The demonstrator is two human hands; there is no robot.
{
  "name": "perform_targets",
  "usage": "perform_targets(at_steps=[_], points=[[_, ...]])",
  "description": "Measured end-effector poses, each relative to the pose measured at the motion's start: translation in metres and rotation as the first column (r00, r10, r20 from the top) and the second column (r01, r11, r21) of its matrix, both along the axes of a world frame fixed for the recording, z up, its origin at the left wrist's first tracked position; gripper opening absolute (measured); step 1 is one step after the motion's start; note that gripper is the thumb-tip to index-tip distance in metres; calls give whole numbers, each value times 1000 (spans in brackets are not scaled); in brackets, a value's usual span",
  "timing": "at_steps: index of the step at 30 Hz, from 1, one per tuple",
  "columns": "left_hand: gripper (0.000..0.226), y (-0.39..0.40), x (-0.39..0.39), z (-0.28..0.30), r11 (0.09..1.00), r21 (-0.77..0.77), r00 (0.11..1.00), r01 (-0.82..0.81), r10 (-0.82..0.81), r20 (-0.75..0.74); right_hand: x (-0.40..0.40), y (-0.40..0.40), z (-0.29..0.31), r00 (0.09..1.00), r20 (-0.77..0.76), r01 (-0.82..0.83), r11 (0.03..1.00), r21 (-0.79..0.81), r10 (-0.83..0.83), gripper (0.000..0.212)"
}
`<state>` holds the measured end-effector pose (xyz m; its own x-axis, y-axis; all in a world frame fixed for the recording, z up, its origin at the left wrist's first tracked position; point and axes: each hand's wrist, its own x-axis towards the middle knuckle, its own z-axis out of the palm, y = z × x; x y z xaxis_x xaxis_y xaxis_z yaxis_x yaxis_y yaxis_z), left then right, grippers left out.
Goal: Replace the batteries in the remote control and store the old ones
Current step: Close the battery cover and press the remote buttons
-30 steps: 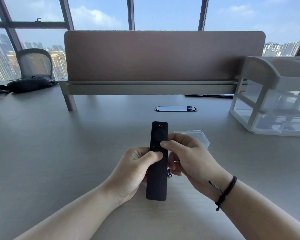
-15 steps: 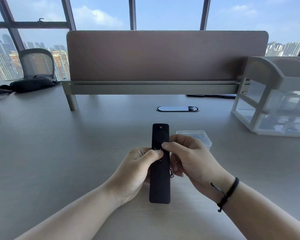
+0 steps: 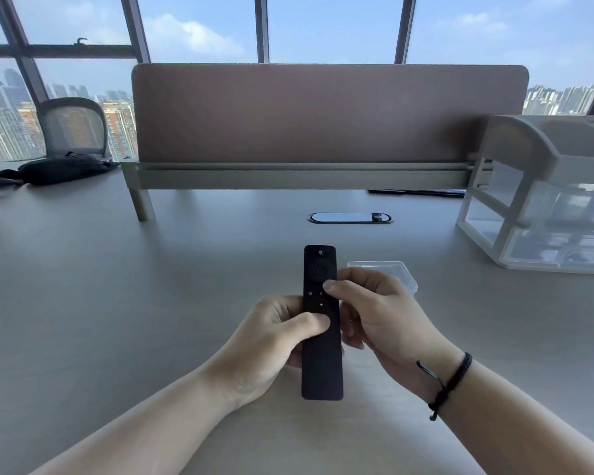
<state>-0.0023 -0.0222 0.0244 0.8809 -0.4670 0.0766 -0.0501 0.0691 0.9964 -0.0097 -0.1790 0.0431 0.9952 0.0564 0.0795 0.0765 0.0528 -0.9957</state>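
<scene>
A slim black remote control (image 3: 321, 365) is held lengthwise above the desk, button side up, power button at the far end. My left hand (image 3: 271, 351) grips its left side with the thumb across the front. My right hand (image 3: 381, 317) holds the right edge, thumb on the front near the buttons. A small clear plastic box (image 3: 400, 272) lies on the desk just behind my right hand, partly hidden by it. No batteries show.
A white drawer organiser with clear drawers (image 3: 542, 200) stands at the right. A brown divider panel (image 3: 323, 114) crosses the back of the grey desk (image 3: 117, 303), with a cable grommet (image 3: 350, 218) before it. A black bag (image 3: 55, 171) lies far left.
Both hands keep hold of the remote, which has shifted slightly. A small metallic piece seen beside the remote under my right hand earlier is now out of sight.
</scene>
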Motion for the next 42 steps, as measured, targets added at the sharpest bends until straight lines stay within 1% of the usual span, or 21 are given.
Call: perform_targets(at_steps=[3, 6, 10, 14, 16, 18, 21, 24, 28, 32, 36, 38, 42], points=[[22, 2, -1, 0, 1000, 19, 1000, -1, 1, 7, -2, 0, 1, 1000, -7, -14, 1000, -5, 14, 16], [28, 3, 0, 1, 1000, -13, 1000, 3, -3, -17, -3, 0, 2, 999, -3, -51, 999, 0, 51, 18], [26, 2, 1, -1, 999, -37, 1000, 17, -18, -17, -2, 0, 2, 998, 2, -59, 998, -3, 59, 22], [40, 2, 2, 0, 993, -109, 995, 43, -52, -83, -2, 0, 2, 997, 15, -71, 997, -1, 71, 19], [44, 1, 3, 1, 992, -117, 993, 50, -61, -96, -2, -1, 0, 996, 19, -85, 996, -13, 85, 18], [44, 0, 3, 0, 992, -110, 994, 58, -68, -86, -2, -3, 0, 994, 28, -104, 994, -29, 105, 16], [44, 0, 3, 0, 992, -106, 993, 66, -75, -89, 0, -4, 0, 989, 52, -136, 990, -43, 138, 20], [45, 0, 4, -1, 991, -119, 992, 68, -80, -97, 0, -4, 1, 985, 73, -150, 987, -50, 154, 17], [44, 1, 6, -4, 989, -135, 991, 59, -74, -107, -2, -3, 1, 982, 84, -166, 986, -33, 168, 24], [44, 2, 5, -4, 993, -106, 996, 55, -62, -66, -1, -3, -1, 984, 86, -150, 988, -43, 154, 23], [45, 2, 4, -3, 996, -77, 998, 41, -45, -44, -1, -3, -3, 982, 72, -174, 984, -31, 176, 18], [45, 1, 4, -2, 997, -67, 998, 42, -44, -33, 0, -3, -3, 983, 68, -171, 985, -26, 172, 20], [42, 0, 3, -1, 995, -98, 999, 29, -32, -21, -1, -3, -3, 979, 74, -191, 981, -24, 192, 27]])
